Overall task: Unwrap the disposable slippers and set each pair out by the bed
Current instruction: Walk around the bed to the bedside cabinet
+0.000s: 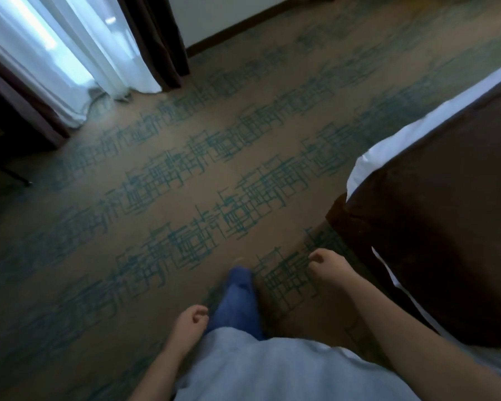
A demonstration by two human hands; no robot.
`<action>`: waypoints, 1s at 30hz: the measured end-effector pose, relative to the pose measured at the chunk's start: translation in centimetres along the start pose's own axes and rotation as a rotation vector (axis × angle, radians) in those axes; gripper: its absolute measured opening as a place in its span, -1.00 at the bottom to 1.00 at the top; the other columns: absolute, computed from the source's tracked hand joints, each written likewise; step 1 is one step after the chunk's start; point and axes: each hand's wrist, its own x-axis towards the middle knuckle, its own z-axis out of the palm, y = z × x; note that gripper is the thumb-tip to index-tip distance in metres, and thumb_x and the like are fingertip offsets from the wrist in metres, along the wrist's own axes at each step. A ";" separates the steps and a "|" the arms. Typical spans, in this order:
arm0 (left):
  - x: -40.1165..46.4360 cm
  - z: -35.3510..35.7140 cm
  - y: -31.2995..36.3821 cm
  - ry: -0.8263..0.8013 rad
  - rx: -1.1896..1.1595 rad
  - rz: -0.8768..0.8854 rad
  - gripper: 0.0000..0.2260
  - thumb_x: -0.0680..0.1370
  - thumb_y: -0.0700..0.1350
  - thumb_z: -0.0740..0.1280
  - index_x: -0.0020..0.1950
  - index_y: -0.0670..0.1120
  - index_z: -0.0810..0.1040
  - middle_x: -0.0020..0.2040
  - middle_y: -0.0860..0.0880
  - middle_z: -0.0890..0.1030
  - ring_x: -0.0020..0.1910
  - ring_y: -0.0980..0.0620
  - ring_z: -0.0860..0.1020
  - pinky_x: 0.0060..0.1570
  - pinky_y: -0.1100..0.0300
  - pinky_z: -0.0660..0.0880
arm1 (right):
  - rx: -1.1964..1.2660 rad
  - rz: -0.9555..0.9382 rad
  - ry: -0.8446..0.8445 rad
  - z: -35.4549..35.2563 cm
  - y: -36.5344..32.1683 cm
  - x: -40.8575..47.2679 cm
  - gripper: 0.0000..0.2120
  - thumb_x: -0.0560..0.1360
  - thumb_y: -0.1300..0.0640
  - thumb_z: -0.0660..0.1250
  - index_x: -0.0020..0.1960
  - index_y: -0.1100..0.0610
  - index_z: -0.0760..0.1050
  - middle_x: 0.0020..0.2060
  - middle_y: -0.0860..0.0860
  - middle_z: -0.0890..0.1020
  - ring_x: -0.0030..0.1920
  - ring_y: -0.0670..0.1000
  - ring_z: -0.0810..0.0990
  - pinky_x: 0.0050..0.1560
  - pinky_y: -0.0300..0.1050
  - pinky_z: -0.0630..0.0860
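no slippers show anywhere here, wrapped or unwrapped, so which way they lie from either hand, how they point and how their long axis runs cannot be told. that is the relation the next move turns on, and it is out of view.

the landmark is the bed [434, 215], its corner covered in dark brown cloth with a white sheet edge showing. the right hand [329, 266] hangs just beside that corner, on its carpet side, fingers loosely curled and holding nothing. the left hand [190, 318] is farther from the bed, beyond a leg in blue trousers [239, 302], also loosely curled and empty. the patterned carpet [185, 175] running away from the bed toward the curtains [78, 53] has nothing lying on it that i can make out.

as a judgement, the person seems to be walking past the bed corner, either to fetch slippers or between pairs. if a pair is to go down by this corner, the right hand is the nearer one. the strip of carpet along the bed's side looks like the likely spot.
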 end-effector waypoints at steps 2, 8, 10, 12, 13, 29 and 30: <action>4.1 -2.2 2.4 -0.042 0.088 0.049 -0.81 0.47 -0.30 0.26 -0.06 -0.04 0.56 -0.14 -0.13 0.59 -0.15 -0.04 0.52 -0.04 0.17 0.46 | -0.002 0.030 0.009 -1.1 -2.0 2.9 -0.66 0.57 0.11 0.18 0.32 0.14 0.39 0.22 0.11 0.54 0.17 0.09 0.52 0.03 -0.14 0.40; 15.8 -12.1 15.1 -0.093 0.250 0.166 -0.80 0.48 -0.27 0.26 0.08 -0.16 0.56 -0.21 -0.06 0.59 -0.18 -0.03 0.54 -0.01 0.12 0.50 | 0.136 0.164 0.095 -2.6 -6.7 7.6 -0.71 0.56 0.16 0.17 0.27 0.16 0.42 0.15 0.13 0.57 0.00 0.04 0.53 0.03 -0.10 0.45; 19.5 -14.2 20.4 -0.107 0.289 0.230 -0.80 0.48 -0.25 0.28 0.10 -0.16 0.55 -0.20 -0.08 0.61 -0.16 -0.06 0.57 0.07 0.07 0.52 | 0.190 0.221 0.123 -3.1 -7.7 9.3 -0.72 0.56 0.17 0.17 0.24 0.16 0.44 0.16 0.14 0.57 -0.05 0.04 0.51 -0.04 -0.14 0.41; 22.6 -15.2 26.1 -0.138 0.354 0.306 -0.76 0.49 -0.22 0.28 0.14 -0.19 0.54 -0.05 -0.16 0.65 -0.07 -0.05 0.58 0.05 0.16 0.48 | 0.220 0.268 0.125 -4.0 -8.3 10.7 -0.80 0.55 0.15 0.18 0.15 0.13 0.46 0.16 0.14 0.58 -0.01 0.08 0.53 -0.02 -0.13 0.42; 24.0 -15.5 29.0 -0.151 0.370 0.344 -0.76 0.49 -0.22 0.29 0.15 -0.19 0.53 -0.01 -0.18 0.65 -0.06 -0.03 0.57 0.03 0.19 0.45 | 0.240 0.294 0.126 -4.6 -8.6 11.4 -0.84 0.55 0.14 0.19 0.10 0.10 0.45 0.16 0.14 0.58 0.02 0.10 0.54 0.01 -0.12 0.42; 41.7 -12.5 59.7 -0.221 0.403 0.403 -0.88 0.50 -0.20 0.28 0.00 -0.03 0.50 -0.09 -0.10 0.63 -0.23 0.01 0.60 -0.05 0.16 0.50 | 0.291 0.273 0.240 -33.7 -14.3 32.9 -0.75 0.54 0.13 0.17 0.17 0.16 0.50 0.15 0.11 0.58 0.13 0.11 0.53 0.14 -0.09 0.43; 42.5 -12.2 61.0 -0.217 0.394 0.383 -0.88 0.50 -0.21 0.28 -0.02 -0.02 0.49 -0.08 -0.12 0.63 -0.20 -0.02 0.61 -0.02 0.11 0.52 | 0.306 0.265 0.249 -36.2 -14.9 33.9 -0.73 0.55 0.13 0.17 0.21 0.16 0.47 0.16 0.11 0.56 0.14 0.11 0.52 0.15 -0.08 0.44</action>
